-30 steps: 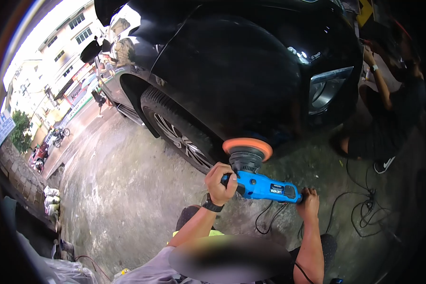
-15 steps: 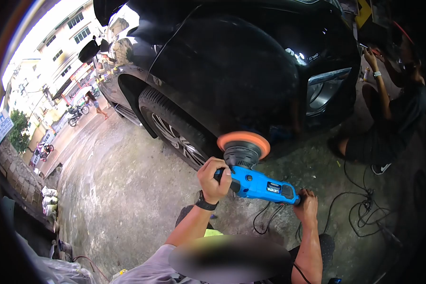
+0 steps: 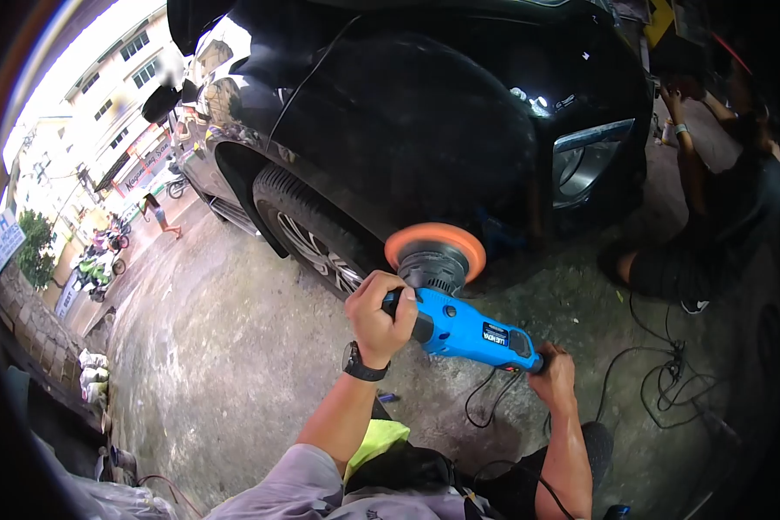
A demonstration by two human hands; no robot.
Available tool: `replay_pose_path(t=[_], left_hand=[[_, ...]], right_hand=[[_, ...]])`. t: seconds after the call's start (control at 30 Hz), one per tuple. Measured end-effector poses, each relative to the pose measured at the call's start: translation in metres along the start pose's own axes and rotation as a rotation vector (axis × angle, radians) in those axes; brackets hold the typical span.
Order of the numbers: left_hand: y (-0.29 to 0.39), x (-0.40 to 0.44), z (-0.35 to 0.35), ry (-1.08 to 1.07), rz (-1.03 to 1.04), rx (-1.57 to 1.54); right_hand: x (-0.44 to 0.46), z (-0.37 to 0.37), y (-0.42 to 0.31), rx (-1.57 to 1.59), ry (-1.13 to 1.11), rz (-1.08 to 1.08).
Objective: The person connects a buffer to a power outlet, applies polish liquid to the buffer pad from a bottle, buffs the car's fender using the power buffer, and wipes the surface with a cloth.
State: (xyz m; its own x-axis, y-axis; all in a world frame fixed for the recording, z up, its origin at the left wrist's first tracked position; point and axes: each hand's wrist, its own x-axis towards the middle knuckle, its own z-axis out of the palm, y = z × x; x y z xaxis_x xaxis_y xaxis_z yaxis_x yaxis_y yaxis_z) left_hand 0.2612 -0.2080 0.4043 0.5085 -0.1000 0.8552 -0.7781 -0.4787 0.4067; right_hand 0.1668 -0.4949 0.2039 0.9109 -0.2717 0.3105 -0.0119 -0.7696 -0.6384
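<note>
A blue electric car polisher (image 3: 481, 334) with a black neck and an orange foam pad (image 3: 436, 245) is held in both hands. My left hand (image 3: 381, 314), a black watch on its wrist, wraps the front handle. Closed round the rear end of the body is my right hand (image 3: 556, 374). The pad faces the lower black bodywork of the car (image 3: 425, 130), just beside the front wheel (image 3: 308, 234); whether it presses on the panel I cannot tell. A blurred pad rim suggests it is spinning. The power cord loops below the tool.
Black cable (image 3: 667, 373) lies tangled on the concrete floor (image 3: 208, 347) to the right. A co-worker (image 3: 711, 208) crouches near the car's front. A yellow-green cloth (image 3: 379, 444) is by my lap. At left, a person and motorbikes (image 3: 100, 269) are in the street.
The polisher and both hands have shifted slightly left in view, the pad moving up a little along the bodywork. The co-worker's hands moved, and a green motorbike now shows in the street.
</note>
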Motion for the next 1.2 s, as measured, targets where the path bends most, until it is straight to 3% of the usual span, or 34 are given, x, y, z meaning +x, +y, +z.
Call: replay_pose_path(t=[0.37, 0.8, 1.2], left_hand=[[0.056, 0.037, 0.047, -0.089, 0.122, 0.027], [0.069, -0.019, 0.124, -0.107, 0.116, 0.081], [0.078, 0.012, 0.107, -0.085, 0.209, 0.056]], right_hand=[[0.008, -0.021, 0.022, 0.326, -0.009, 0.142], [0.015, 0.002, 0.107, 0.285, 0.156, 0.190], [0.022, -0.005, 0.090, 0.335, 0.133, 0.224]])
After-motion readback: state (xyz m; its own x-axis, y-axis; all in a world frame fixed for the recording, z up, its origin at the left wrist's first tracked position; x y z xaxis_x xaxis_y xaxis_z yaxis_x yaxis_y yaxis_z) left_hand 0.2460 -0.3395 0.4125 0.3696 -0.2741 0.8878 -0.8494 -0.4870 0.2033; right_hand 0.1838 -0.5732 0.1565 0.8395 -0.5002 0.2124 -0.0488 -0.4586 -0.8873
